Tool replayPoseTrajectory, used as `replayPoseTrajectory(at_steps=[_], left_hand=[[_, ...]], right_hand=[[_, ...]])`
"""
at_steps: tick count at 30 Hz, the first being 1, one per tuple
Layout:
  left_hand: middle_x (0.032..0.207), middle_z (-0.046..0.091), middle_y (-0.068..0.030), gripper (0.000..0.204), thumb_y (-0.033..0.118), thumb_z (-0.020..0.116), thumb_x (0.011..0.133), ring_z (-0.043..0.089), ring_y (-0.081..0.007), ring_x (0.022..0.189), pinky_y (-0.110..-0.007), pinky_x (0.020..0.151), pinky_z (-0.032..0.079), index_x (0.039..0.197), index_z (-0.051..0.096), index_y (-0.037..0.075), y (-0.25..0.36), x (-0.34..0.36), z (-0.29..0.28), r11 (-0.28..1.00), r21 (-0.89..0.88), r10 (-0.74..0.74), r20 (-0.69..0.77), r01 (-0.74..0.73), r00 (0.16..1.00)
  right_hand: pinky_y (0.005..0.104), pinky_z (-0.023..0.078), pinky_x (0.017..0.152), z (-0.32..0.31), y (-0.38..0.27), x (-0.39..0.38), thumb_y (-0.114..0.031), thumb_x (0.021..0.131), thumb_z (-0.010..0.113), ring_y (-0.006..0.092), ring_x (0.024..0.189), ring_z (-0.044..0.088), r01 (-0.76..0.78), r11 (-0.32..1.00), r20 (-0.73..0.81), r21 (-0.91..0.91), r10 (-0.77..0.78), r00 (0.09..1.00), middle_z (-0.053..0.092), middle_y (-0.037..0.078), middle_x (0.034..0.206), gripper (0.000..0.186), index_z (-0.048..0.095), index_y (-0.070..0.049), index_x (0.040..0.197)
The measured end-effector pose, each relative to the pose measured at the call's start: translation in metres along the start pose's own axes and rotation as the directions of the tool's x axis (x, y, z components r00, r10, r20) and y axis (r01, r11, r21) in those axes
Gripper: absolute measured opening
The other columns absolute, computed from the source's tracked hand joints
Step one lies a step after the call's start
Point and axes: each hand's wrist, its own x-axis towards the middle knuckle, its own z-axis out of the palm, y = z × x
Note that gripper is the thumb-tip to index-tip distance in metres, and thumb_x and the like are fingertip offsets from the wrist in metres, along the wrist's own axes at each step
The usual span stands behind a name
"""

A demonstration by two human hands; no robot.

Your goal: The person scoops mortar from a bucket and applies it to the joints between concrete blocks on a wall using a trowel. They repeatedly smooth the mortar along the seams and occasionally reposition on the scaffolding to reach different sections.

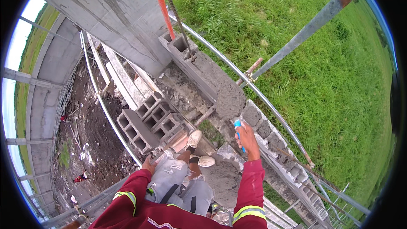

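Observation:
My right hand (249,145) is closed around the blue handle of a trowel (238,124); its blade barely shows. It is over the wall's inner side, next to grey mortar (251,113) spread along the top of the hollow-block wall (186,65). My left hand (149,165) is low beside my bent leg, close to the corner of a stack of hollow concrete blocks (136,130). Its fingers look loosely extended, with nothing seen in them. A heap of wet mortar (222,180) lies by my shoes, between my two arms.
A steel pipe rail (220,57) curves along the wall's outer side, and a slanted pipe (305,27) joins it. Rebar (180,23) rises from the blocks beside a concrete column (114,17). Planks (121,80) lie at left, above rubble-strewn ground (95,131). Grass (339,85) lies below, at right.

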Motion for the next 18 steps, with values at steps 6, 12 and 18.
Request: replayPoseTrajectory(at_steps=[6, 12, 18], left_hand=[[0.138, 0.066, -0.0263, 0.076, 0.03, 0.075, 0.097, 0.064, -0.0362, 0.129, -0.044, 0.11, 0.049, 0.158, 0.039, 0.002, -0.098, -0.041, 0.01, 0.945, -0.246, -0.213, 0.031, 0.214, 0.977], [0.132, 0.069, -0.0208, 0.077, 0.021, 0.074, 0.098, 0.066, -0.029, 0.123, -0.04, 0.104, 0.052, 0.159, 0.032, 0.0, -0.118, -0.051, 0.019, 0.816, -0.502, -0.274, 0.099, 0.286, 0.957], [0.143, 0.062, -0.0237, 0.078, 0.031, 0.075, 0.098, 0.063, -0.0301, 0.128, -0.04, 0.106, 0.051, 0.16, 0.036, 0.004, -0.082, -0.054, 0.015, 0.868, -0.442, -0.235, 0.039, 0.228, 0.971]], right_hand=[[0.0602, 0.052, 0.085, 0.077, -0.127, 0.161, -0.025, 0.096, 0.057, 0.0543, 0.1, 0.067, 0.371, 0.622, -0.032, -0.69, -0.538, 0.843, 0.071, 0.035, 0.097, 0.032, 0.065, 0.004, 0.103], [0.053, 0.058, 0.083, 0.186, -0.165, 0.252, -0.02, 0.1, 0.058, 0.0411, 0.096, 0.075, 0.288, 0.304, 0.012, -0.908, -0.669, 0.743, 0.074, 0.03, 0.099, 0.025, 0.068, 0.0, 0.109], [0.0527, 0.058, 0.083, 0.197, -0.125, 0.233, -0.019, 0.101, 0.062, 0.0413, 0.096, 0.075, 0.19, 0.517, -0.209, -0.835, -0.617, 0.758, 0.074, 0.028, 0.1, 0.038, 0.064, 0.001, 0.133]])
